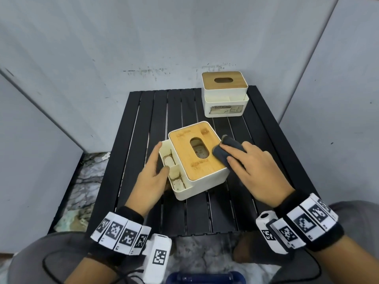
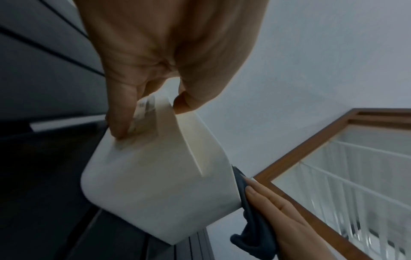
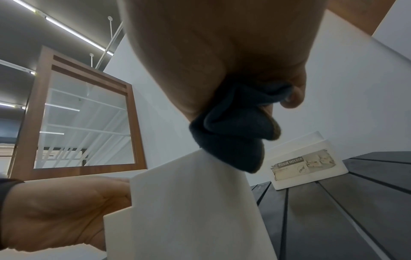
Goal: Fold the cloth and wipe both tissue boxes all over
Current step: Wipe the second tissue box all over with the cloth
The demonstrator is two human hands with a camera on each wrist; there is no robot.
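Observation:
The near tissue box (image 1: 196, 158), white with a wooden lid, stands slightly turned at the middle of the black slatted table (image 1: 143, 124). My left hand (image 1: 162, 158) grips its left compartment wall, thumb inside and fingers outside; the left wrist view shows the pinch on the white box (image 2: 155, 184). My right hand (image 1: 246, 160) holds the folded dark grey cloth (image 1: 227, 150) against the lid's right edge. In the right wrist view the cloth (image 3: 233, 137) is bunched under my palm, on the box's top corner (image 3: 189, 211). The second tissue box (image 1: 224, 93) stands at the far right.
Grey partition walls (image 1: 184, 37) close in the table at the back and on both sides. The second box (image 3: 311, 163) has a worn label on its front. Marbled floor (image 1: 88, 181) shows to the left of the table. Bare slats lie in front of the near box.

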